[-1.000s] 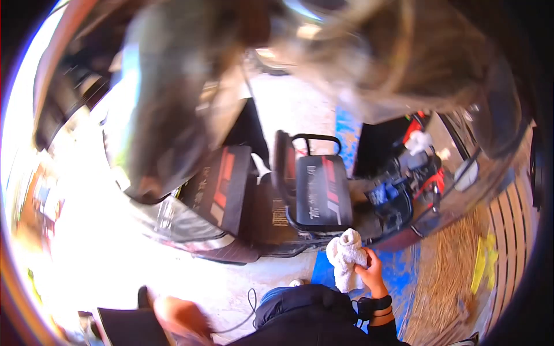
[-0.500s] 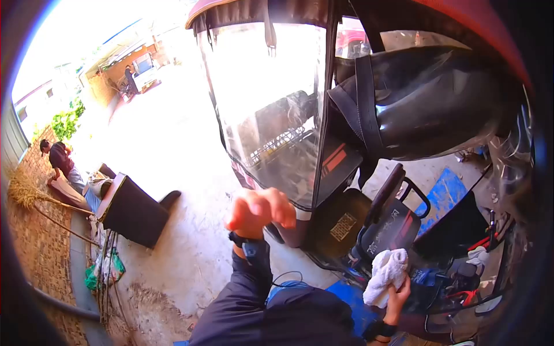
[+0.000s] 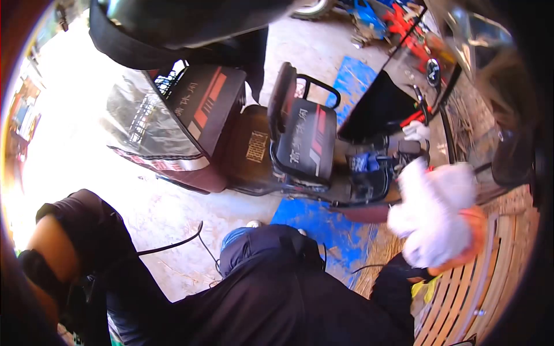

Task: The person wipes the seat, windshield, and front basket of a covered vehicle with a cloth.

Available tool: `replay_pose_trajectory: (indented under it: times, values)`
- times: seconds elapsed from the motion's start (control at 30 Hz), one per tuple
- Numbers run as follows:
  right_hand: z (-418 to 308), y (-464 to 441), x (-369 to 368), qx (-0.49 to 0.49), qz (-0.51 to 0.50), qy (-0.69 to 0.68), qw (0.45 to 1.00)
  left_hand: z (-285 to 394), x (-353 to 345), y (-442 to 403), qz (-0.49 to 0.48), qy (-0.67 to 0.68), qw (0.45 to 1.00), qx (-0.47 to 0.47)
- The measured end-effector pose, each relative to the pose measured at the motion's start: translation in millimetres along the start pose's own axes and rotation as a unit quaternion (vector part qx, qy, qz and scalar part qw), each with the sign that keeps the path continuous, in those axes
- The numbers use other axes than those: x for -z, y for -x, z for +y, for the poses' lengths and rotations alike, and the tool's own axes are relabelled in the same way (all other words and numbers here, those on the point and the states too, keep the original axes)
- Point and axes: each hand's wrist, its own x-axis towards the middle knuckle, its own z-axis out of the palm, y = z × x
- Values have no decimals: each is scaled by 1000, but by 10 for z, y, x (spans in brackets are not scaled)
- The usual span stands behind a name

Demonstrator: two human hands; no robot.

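My right hand is wrapped round a bunched white towel, out to the right and beside the front end of an electric tricycle. Towel and hand are blurred by motion, and the cloth covers most of my fingers. My left hand is low at the left edge, below a black wristband. Dark shadow at the rim of the view hides its fingers. The tricycle's front seat and rear seat lie ahead of me, with a brown floor mat between them.
A clear plastic side curtain hangs by the rear seat, with a rolled black cover above. Blue sheeting lies on the ground. Wooden slats stand at right. A thin black cable runs near my left arm.
My view has swung right and down. My left hand has dropped from the middle to the lower left edge. My right hand has carried the towel up and to the right.
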Motion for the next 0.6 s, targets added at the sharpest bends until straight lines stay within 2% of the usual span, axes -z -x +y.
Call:
replay_pose_trajectory:
  times: [0.1, 0.2, 0.43, 0.6]
  values:
    - [-242, -611, -7, 176, -26, 19, 984, -108, 39, 20, -15, 22, 1000, 9]
    - [-442, -930, -46, 264, -39, 31, 963, -184, 89, 31, -23, 48, 999, 12]
    - [-682, -1201, -51, 314, -46, 105, 942, -554, 216, 206, -7, 146, 988, 40]
    - [-824, -1261, 31, 330, -53, 169, 927, -917, 63, 682, 18, 286, 952, 103]
